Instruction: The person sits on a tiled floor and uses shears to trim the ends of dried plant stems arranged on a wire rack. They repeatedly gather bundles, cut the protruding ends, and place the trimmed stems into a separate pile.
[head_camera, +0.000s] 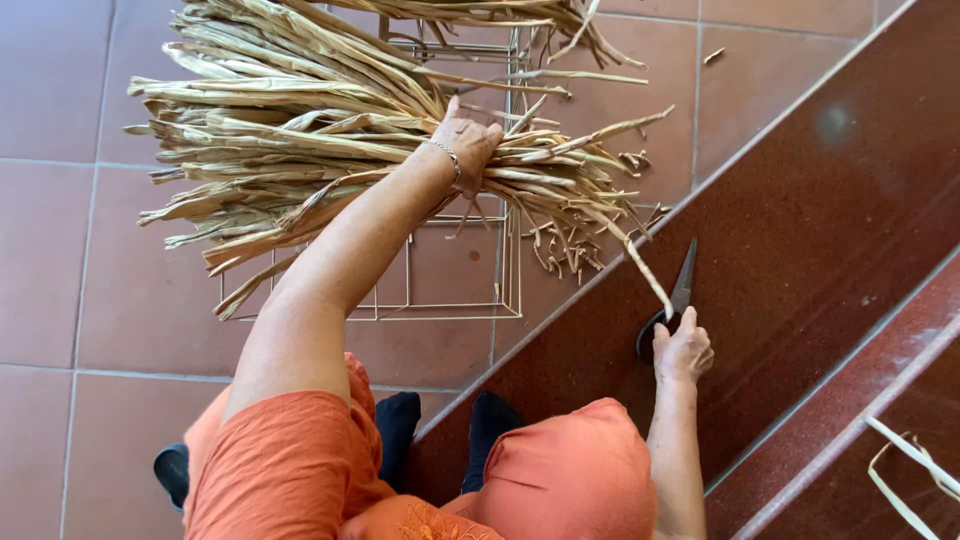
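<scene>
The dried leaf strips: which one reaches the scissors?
The single long strip trailing from the bundle down to the scissors by the right hand. The others stay gathered under the left hand.

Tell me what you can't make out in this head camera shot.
- Scissors: handles hidden under the right hand, so finger placement is unclear.
- Bundle of dried leaves: top cut off by the upper edge.
- Wire frame: mostly covered by the bundle.
- Left hand: fingers buried among the leaves.
- Loose strips: cut off at the right edge.

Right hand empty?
No, the right hand grips black scissors resting on the dark red step.
</scene>
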